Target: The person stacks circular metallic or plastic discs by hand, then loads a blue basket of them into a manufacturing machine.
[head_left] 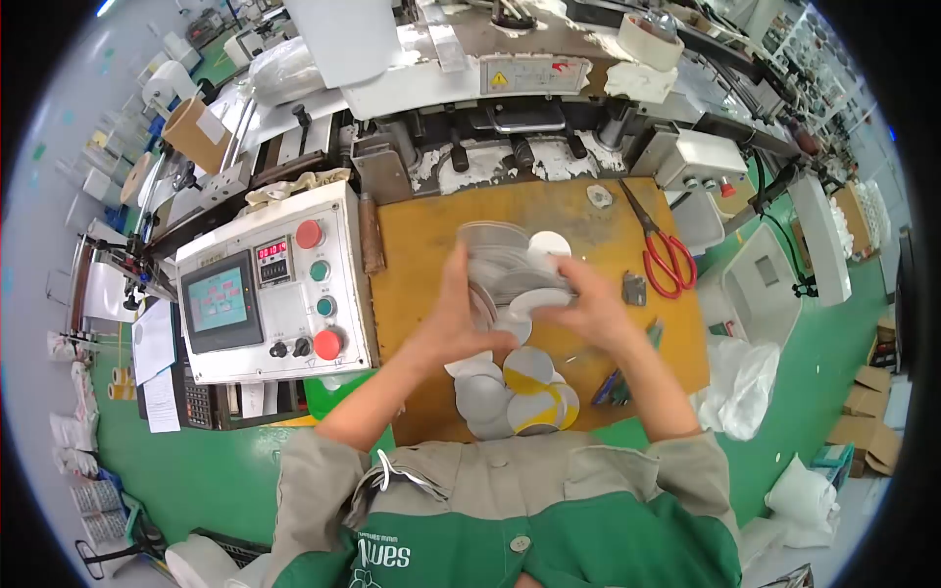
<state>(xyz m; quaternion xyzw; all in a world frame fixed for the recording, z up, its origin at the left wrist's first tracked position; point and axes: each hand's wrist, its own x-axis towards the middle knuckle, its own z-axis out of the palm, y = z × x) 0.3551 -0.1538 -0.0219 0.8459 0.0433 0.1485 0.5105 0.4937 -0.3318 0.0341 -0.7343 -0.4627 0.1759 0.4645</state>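
A loose bunch of thin grey-white discs [505, 265] is held between my two hands over the brown board [412, 230]. My left hand [461, 318] is curved round the left side of the bunch. On the right side, my right hand [588, 304] pinches the discs between thumb and fingers. A white disc [551, 247] shows at the bunch's upper right. Nearer my body lies a pile of grey discs [482, 400], and some there have yellow parts [529, 367]. The fingertips behind the discs are partly hidden.
Red-handled scissors [669, 263] lie on the board's right side, near a small grey block [634, 288] and a blue-handled tool [608, 387]. A control panel [279, 284] with buttons borders the left. Behind the board stands the machine [534, 76]; a white bin [755, 284] is at right.
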